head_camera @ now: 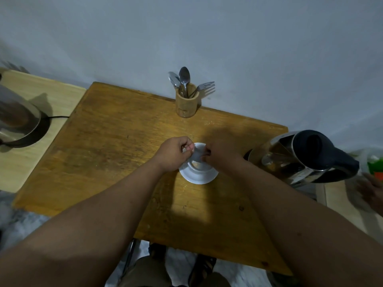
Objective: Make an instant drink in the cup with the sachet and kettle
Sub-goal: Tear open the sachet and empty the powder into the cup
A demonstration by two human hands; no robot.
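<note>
At frame centre, left hand (pixel 176 152) and right hand (pixel 220 154) pinching a pale sachet (pixel 196 154) over white cup (pixel 198 162) on saucer (pixel 199 176), contents hidden; steel kettle (pixel 300 156) right; wooden holder (pixel 186 102) with spoons (pixel 184 76) and fork (pixel 204 86) above.

A saucer (pixel 198 172) sits near the middle of the desk (pixel 116 154), with the cup on it mostly hidden behind the two hands, the left hand (pixel 176 153) at its left side and the right hand (pixel 222 156) at its right, both pinching a small sachet (pixel 196 154) between them above the cup. Behind the saucer, at the desk's far edge against the wall, stands a utensil holder (pixel 186 103) with spoons (pixel 184 76) and a fork (pixel 204 87) in it. The kettle (pixel 302 157) stands at the desk's right edge, just right of the right hand, and a second kettle (pixel 18 119) on its base sits well apart on a separate surface to the left.
</note>
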